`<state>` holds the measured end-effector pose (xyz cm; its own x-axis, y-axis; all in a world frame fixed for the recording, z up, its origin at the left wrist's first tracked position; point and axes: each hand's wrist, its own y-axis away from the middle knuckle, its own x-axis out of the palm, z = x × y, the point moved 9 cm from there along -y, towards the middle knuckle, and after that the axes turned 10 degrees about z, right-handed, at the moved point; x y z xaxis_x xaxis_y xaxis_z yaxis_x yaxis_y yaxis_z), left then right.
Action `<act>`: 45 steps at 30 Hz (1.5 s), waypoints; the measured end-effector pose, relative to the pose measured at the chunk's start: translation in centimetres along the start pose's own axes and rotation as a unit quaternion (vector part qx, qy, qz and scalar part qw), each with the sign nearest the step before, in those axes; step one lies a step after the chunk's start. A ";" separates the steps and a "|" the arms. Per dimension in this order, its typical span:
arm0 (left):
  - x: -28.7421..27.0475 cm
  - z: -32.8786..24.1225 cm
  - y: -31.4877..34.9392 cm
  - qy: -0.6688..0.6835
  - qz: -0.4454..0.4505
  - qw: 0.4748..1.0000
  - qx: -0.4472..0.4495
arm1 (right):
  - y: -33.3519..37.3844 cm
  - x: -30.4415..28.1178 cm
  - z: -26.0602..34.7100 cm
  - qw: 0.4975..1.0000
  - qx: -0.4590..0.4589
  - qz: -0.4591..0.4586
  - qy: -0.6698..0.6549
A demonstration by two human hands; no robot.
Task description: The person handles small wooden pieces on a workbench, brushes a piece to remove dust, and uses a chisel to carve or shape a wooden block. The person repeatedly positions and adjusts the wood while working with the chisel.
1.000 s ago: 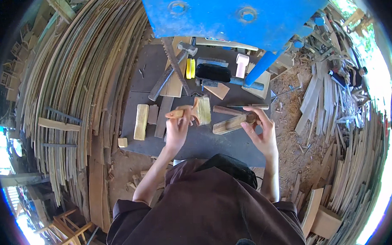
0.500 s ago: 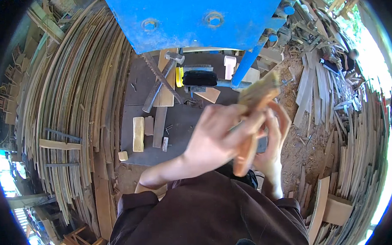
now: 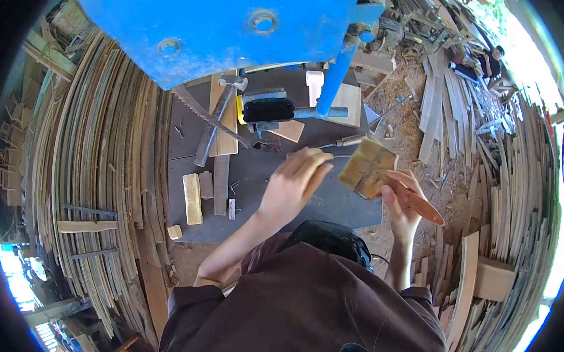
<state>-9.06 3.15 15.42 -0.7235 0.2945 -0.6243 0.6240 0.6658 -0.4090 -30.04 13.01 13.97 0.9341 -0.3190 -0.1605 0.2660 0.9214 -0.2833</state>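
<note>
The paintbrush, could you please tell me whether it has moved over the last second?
Yes: the paintbrush has moved rightward, away from the hammer, and is now in the right hand.

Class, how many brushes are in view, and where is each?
1: the brush in the right hand. Others may be hidden behind the blue panel.

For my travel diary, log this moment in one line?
right hand: gripping wide brush | left hand: over dark tabletop, grasp unclear

The right hand (image 3: 404,199) holds a wide brush (image 3: 371,167); the left hand (image 3: 295,183) hangs over the dark table (image 3: 340,205).
</note>
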 end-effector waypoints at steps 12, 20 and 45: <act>-6.4 4.8 8.1 0.059 -0.131 0.974 -0.175 | -2.0 13.2 -2.4 0.939 0.060 0.282 -0.188; -7.8 5.4 10.9 0.056 -0.180 0.965 -0.181 | -0.2 13.7 -13.3 0.929 0.105 0.333 -0.122; -9.3 9.2 14.9 0.085 -0.281 0.918 -0.267 | -1.2 10.6 -19.8 0.938 0.093 0.330 0.054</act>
<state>9.71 4.06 9.05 -0.9510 -0.1252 -0.2827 -0.0621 0.9730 -0.2222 -25.16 4.14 -6.09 0.8830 0.3223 -0.3411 -0.3143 0.9459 0.0802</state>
